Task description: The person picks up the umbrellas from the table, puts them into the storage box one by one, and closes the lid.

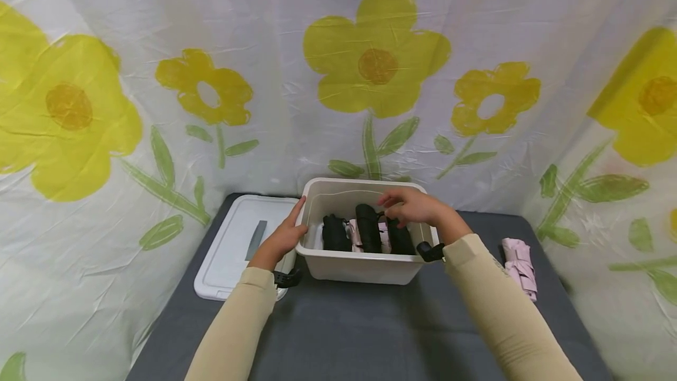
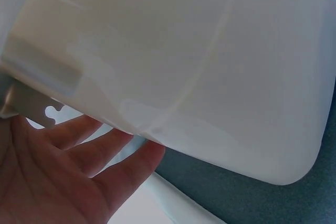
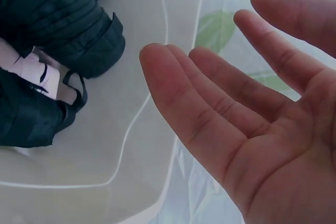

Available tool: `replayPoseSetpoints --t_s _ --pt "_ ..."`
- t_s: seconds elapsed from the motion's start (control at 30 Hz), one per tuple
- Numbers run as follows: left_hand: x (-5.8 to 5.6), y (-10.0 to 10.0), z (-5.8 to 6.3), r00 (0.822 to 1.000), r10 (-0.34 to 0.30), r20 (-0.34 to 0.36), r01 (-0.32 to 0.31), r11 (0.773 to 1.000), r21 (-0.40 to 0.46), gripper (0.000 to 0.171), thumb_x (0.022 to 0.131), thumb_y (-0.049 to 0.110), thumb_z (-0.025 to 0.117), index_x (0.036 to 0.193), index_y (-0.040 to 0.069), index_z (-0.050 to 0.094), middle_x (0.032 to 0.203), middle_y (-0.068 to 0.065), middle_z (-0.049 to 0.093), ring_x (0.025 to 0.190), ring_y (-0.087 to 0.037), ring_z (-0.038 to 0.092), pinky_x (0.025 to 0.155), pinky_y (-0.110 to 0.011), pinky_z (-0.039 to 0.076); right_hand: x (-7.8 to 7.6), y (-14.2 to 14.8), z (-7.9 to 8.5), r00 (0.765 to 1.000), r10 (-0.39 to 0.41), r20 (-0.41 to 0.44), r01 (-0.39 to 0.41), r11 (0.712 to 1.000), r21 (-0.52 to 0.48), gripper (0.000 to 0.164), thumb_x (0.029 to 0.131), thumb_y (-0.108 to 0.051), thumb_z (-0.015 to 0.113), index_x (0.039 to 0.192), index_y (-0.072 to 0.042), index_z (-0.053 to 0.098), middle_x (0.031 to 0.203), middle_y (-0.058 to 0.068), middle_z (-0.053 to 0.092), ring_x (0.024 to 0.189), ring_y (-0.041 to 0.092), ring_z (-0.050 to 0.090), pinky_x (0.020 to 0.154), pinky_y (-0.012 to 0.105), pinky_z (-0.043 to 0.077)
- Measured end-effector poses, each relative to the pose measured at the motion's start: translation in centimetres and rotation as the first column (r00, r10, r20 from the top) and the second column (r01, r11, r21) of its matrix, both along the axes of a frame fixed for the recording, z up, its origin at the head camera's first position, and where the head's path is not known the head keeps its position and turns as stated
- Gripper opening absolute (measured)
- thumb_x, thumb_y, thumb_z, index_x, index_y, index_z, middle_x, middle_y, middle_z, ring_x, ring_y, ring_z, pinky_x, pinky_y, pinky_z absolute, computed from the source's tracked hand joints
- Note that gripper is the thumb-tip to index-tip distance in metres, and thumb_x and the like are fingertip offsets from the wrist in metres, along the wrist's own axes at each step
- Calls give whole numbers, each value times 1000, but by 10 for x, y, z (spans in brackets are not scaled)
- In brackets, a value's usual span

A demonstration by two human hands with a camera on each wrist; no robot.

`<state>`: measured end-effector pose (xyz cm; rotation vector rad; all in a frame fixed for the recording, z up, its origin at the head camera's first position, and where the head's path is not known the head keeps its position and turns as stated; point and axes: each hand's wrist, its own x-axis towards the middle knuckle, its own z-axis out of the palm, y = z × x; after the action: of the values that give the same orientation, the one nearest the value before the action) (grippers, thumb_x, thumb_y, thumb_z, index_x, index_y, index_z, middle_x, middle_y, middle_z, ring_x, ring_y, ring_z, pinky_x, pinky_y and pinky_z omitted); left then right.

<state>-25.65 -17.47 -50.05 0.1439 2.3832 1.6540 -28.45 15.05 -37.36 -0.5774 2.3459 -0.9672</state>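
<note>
A light beige plastic storage bin (image 1: pixel 359 269) stands at the back of the table. Inside it, several dark rolled bundles (image 1: pixel 368 228) that look like folded umbrellas lie side by side, with pink ones (image 1: pixel 355 235) between them. My left hand (image 1: pixel 282 239) is at the bin's left side; in the left wrist view its straight fingers (image 2: pixel 134 169) touch the outer wall. Over the right part of the bin hovers my right hand (image 1: pixel 412 206), fingers spread and holding nothing. A dark wrist loop (image 3: pixel 79 90) on one bundle shows in the right wrist view.
A white lid (image 1: pixel 222 263) with a grey handle lies on the dark grey table (image 1: pixel 349 334), left of the bin. One pink rolled bundle (image 1: pixel 520 266) rests near the table's right edge. Behind hangs a white curtain (image 1: pixel 285 104) painted with yellow flowers.
</note>
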Motion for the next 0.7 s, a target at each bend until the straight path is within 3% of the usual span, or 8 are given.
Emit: replayPoseSetpoints --t_s 0.23,0.47,0.7 --pt "-1 -1 -1 1000 -3 -3 3 1000 -4 80 92 7 40 157 35 2 164 -14 5 146 -39 17 110 -62 27 5 15 -3 999 46 -29 -47 999 -26 39 99 -13 49 137 -4 49 141 22 47 123 37 52 84 45 54" --pt "-2 -1 -2 1000 -3 -7 3 1000 -10 81 92 7 41 157 35 2 164 -13 5 146 -38 17 111 -61 26 12 28 -7 999 12 -48 -16 998 -67 42 99 -17 51 139 -5 48 142 20 47 126 37 51 93 50 50" --pt "-2 -2 -1 1000 -5 5 5 1000 -14 81 91 7 41 157 33 1 163 -15 6 145 -40 20 109 -61 28 18 45 -14 995 -11 -102 -1 993 -117 40 99 -17 52 136 -4 50 141 20 49 123 39 52 93 51 49"
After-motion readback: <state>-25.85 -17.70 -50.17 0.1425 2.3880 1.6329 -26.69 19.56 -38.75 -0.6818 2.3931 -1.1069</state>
